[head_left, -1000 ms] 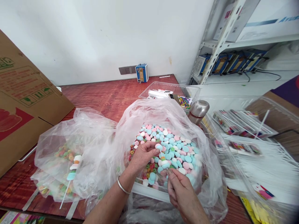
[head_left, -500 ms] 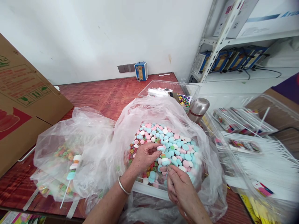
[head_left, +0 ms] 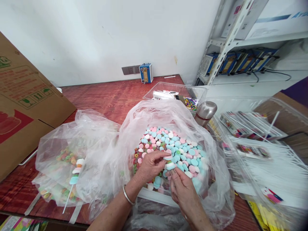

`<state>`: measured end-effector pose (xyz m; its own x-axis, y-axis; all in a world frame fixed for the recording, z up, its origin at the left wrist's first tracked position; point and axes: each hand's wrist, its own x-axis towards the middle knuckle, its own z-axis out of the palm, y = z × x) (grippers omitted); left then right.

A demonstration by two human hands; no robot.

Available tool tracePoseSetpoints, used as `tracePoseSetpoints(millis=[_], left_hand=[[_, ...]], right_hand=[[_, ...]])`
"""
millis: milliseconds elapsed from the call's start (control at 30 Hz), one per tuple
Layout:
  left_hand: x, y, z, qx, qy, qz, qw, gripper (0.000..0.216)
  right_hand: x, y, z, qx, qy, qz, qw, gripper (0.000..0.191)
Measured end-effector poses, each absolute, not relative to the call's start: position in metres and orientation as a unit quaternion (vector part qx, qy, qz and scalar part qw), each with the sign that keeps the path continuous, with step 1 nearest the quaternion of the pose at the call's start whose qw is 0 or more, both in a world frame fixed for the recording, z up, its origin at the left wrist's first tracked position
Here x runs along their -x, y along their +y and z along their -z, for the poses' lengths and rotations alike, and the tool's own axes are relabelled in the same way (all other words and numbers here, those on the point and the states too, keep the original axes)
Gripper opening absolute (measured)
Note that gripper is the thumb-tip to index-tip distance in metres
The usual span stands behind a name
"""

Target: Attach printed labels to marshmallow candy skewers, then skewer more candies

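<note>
My right hand (head_left: 184, 187) pinches the lower end of a candy skewer (head_left: 170, 165), just under a blue-and-white marshmallow. A green-and-orange ring sits above that piece. At the top of the stack, the bent fingers of my left hand (head_left: 152, 165) press on a pink marshmallow (head_left: 167, 157). Both hands are over a tray (head_left: 156, 196) lined with a clear plastic bag (head_left: 134, 120). Loose pink, blue and white marshmallows (head_left: 192, 152) fill it, with small coloured rings at the left side. The stick is mostly hidden by my right hand.
Another candy skewer (head_left: 75, 175) lies on a plastic bag of coloured rings (head_left: 64, 157) at left. A cardboard box (head_left: 26, 93) stands beyond it. To the right are a steel flask (head_left: 206, 112) and a clear bin of white sticks (head_left: 255, 163). A blue device (head_left: 146, 73) stands by the wall.
My left hand has brought the pink marshmallow down onto the top of the stack, its index finger now over it. My right hand keeps its pinch, nearly in place.
</note>
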<state>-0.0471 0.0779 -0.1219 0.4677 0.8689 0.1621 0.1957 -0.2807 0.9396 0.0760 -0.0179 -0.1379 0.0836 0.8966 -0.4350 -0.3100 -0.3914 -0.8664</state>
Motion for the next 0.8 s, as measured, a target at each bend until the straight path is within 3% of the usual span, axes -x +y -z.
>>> tracePoseSetpoints(millis=[133, 267, 433, 667, 800], left_hand=[[0.047, 0.064, 0.121, -0.648, 0.351, -0.396, 0.548, 0.025], [0.033, 0.047, 0.112, -0.366, 0.341, -0.497, 0.709, 0.028], [0.009, 0.036, 0.095, -0.240, 0.333, -0.501, 0.762, 0.027], [0.003, 0.026, 0.099, -0.145, 0.353, -0.507, 0.773, 0.033], [0.001, 0.013, 0.104, -0.166, 0.360, -0.509, 0.764, 0.032]], right_hand=[[-0.086, -0.017, 0.137, 0.632, -0.423, -0.455, 0.464, 0.040], [-0.092, -0.019, 0.127, 0.656, -0.538, -0.322, 0.420, 0.042], [-0.089, -0.031, 0.121, 0.649, -0.624, -0.206, 0.382, 0.042], [-0.095, -0.067, 0.140, 0.673, -0.688, -0.122, 0.243, 0.034], [-0.089, -0.069, 0.145, 0.688, -0.665, -0.158, 0.244, 0.037]])
